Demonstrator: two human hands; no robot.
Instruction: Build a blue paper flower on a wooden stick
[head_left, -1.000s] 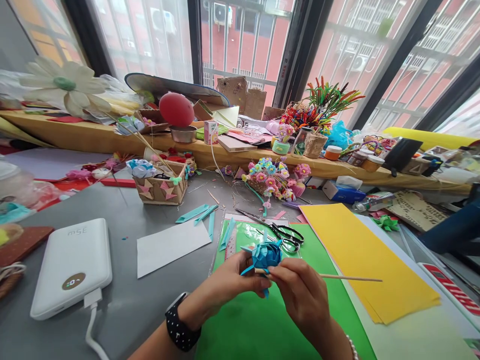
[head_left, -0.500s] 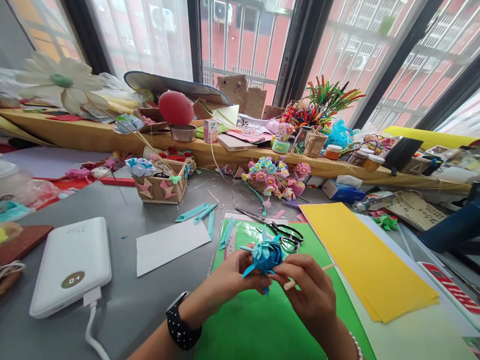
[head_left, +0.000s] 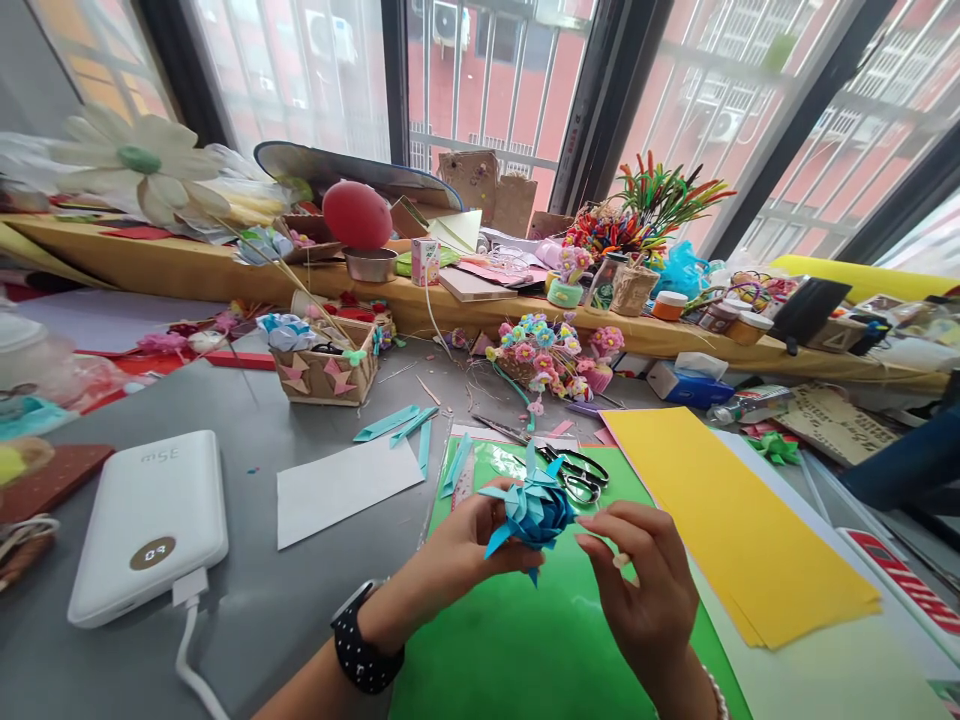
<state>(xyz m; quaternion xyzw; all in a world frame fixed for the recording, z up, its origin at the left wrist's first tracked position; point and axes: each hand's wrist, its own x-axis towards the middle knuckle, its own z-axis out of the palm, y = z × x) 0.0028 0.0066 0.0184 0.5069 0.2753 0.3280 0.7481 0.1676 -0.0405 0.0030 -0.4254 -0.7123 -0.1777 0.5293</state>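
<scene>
My left hand [head_left: 461,548] is closed on a blue folded paper flower [head_left: 534,510] and holds it up above the green sheet [head_left: 525,650]. My right hand [head_left: 646,590] sits just right of the flower with curled fingers. A short pale tip of a thin wooden stick [head_left: 622,561] shows between those fingers, and the rest is hidden in the hand. The right fingertips are close to the flower but apart from it. A black dotted watch [head_left: 364,650] is on my left wrist.
Black-handled scissors [head_left: 577,470] lie behind the flower. A yellow sheet [head_left: 727,510] lies to the right, white paper [head_left: 345,490] and a white power bank [head_left: 150,520] to the left. Teal strips [head_left: 397,425], a cardboard box [head_left: 326,372] and paper flowers [head_left: 540,355] lie farther back. A dark sleeve [head_left: 907,465] shows at right.
The wooden stick, which pointed out to the right a second ago, has been drawn out of the flower and turned into my right hand. That hand has moved slightly right, away from the flower.
</scene>
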